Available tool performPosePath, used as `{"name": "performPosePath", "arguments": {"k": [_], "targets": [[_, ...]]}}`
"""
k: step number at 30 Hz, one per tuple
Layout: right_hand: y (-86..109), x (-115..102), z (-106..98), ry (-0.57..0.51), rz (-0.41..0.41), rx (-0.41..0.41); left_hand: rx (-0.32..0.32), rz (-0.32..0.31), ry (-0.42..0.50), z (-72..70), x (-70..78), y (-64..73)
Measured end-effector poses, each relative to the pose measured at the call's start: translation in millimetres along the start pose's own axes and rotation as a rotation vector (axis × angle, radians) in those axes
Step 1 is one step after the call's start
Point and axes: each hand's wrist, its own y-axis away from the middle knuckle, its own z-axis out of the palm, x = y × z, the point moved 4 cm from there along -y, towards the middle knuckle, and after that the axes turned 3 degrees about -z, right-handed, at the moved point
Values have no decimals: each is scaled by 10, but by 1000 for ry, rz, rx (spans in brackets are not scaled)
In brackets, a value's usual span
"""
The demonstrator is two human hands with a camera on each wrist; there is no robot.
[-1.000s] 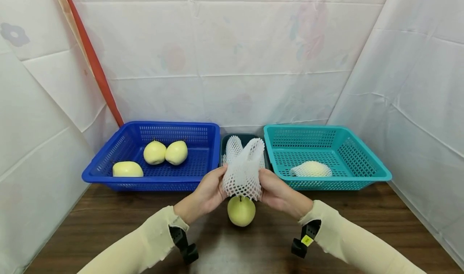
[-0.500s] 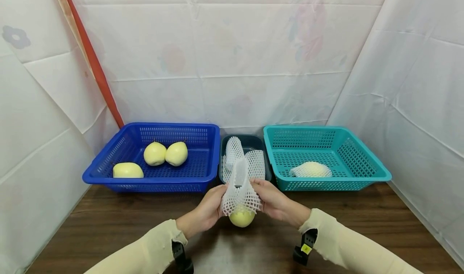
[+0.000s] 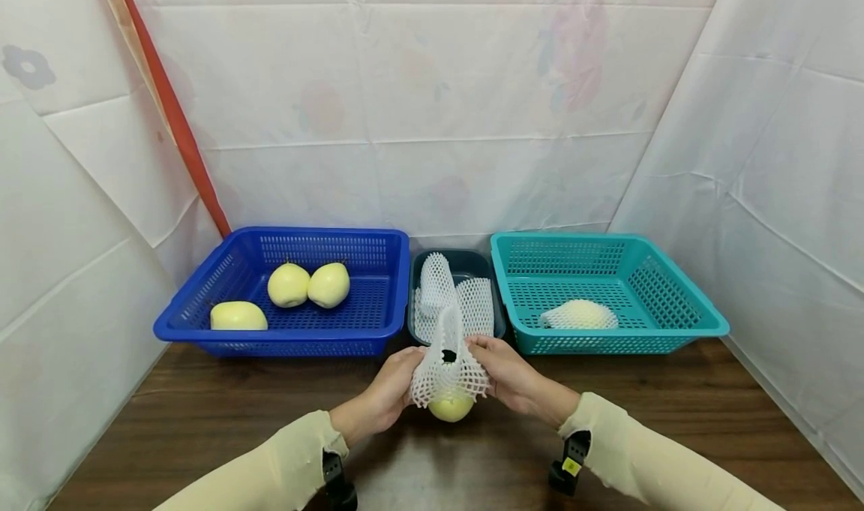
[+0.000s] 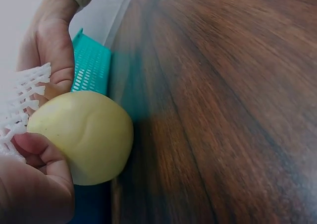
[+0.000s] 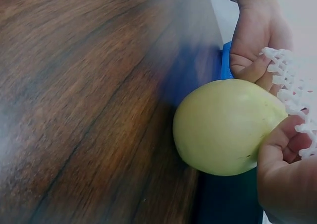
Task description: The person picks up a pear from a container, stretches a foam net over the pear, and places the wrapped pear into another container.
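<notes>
At the near middle of the dark brown wooden table [image 3: 270, 406], as seen in the head view, a round pale yellow-green pear [image 3: 451, 409] sits between the two hands, on the near side of the white foam-net sleeve [image 3: 424, 385]. The left hand [image 3: 383, 392] pinches the sleeve's left edge; the right hand [image 3: 518, 377] pinches its right edge. The mouth is spread wide and faces near; the narrow end points far. The net covers the pear's far part, leaving its near part bare. Neither hand is clearly nearer, and the sleeve's long axis runs near to far, roughly in line with the pear's centre. Left wrist view: the left thumb is curled at the net's rim and appears to touch the pear; most of the fruit projects beyond the mesh. Right wrist view: the right thumb and fingers grip the opposite rim close against the pear; the fingertip contact beneath the net cannot be told.
</notes>
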Motion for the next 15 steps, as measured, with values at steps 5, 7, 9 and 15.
{"name": "performPosePath", "arguments": {"k": [5,7,9,15], "targets": [[-4,49,-44,32,-7,19,-2,-7,-54,-35,-56,-14],[-9,75,-63,44,-6,26,2,-15,-81,-55,-93,-24],[-12,102,-81,62,-8,31,12,-23,-105,-74,-131,-32],[-11,157,-109,106,-24,19,39,-35,-140,-97,-196,-55]]}}
